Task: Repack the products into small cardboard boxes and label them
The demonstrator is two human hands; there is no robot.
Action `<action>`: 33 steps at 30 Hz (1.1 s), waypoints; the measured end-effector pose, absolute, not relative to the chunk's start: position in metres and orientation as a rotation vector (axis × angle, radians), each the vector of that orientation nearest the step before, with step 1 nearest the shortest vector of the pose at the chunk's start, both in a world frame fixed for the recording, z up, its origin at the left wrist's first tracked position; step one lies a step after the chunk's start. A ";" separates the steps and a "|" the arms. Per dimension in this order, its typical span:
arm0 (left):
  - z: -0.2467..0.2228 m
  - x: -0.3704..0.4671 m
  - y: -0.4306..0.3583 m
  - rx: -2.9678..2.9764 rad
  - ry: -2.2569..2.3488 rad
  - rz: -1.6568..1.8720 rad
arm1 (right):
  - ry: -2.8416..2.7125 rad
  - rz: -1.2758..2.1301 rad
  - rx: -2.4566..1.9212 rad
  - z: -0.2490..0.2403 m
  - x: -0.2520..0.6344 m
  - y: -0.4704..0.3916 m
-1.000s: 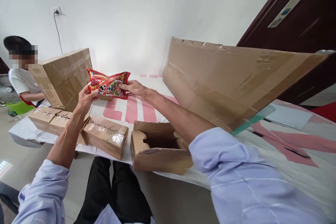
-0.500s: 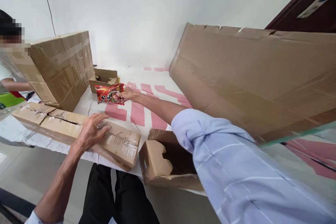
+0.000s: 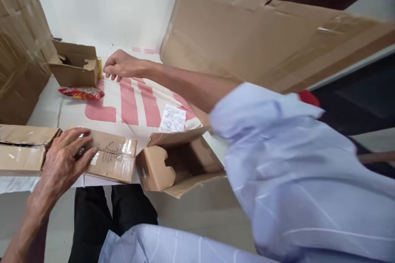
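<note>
My left hand (image 3: pixel 66 154) rests with spread fingers on top of a taped cardboard box (image 3: pixel 114 156) at the table's front edge. Above the table, my right hand (image 3: pixel 119 65) has loosely bent fingers and nothing in it. To its lower left, a red snack packet (image 3: pixel 82 93) lies on the cloth, right in front of a small open carton (image 3: pixel 75 74). A yellow item (image 3: pixel 100 67) stands at that carton's right side. Near the front edge sits another open carton (image 3: pixel 185 160), its inside dark, with a patterned white card (image 3: pixel 173 118) behind it.
Tall stacked boxes (image 3: pixel 18 49) stand at the left. Behind and to the right leans a large cardboard sheet (image 3: pixel 234 37). A second long box (image 3: pixel 23 150) lies left of my left hand. The tablecloth (image 3: pixel 112 94) has pink markings.
My right hand has let go of the red packet, which now lies on the table. The view has swung right and down. The patterned card has come into sight.
</note>
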State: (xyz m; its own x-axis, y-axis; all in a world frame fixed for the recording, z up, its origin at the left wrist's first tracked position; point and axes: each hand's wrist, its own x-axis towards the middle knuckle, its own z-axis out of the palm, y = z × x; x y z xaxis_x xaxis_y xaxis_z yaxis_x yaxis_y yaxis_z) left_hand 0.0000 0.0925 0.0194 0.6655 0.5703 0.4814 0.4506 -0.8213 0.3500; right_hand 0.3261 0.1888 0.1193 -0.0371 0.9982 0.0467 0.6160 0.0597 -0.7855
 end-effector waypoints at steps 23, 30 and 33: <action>0.030 0.002 0.086 2.673 0.946 0.764 | -2.345 -0.026 -2.142 0.116 0.397 -0.130; 0.024 0.003 0.084 2.684 0.952 0.792 | -2.253 -0.363 -2.289 0.161 0.331 -0.019; 0.025 0.004 0.082 2.704 0.956 0.756 | -2.336 -0.241 -2.225 0.144 0.289 0.044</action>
State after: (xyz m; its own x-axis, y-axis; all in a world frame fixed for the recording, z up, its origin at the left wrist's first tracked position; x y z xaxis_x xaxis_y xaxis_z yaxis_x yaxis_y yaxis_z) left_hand 0.0040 0.0817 0.0252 0.6649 0.6276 0.4050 0.5387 -0.7785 0.3220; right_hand 0.2891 0.0441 0.1440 -0.0518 0.9981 0.0348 0.9841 0.0451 0.1716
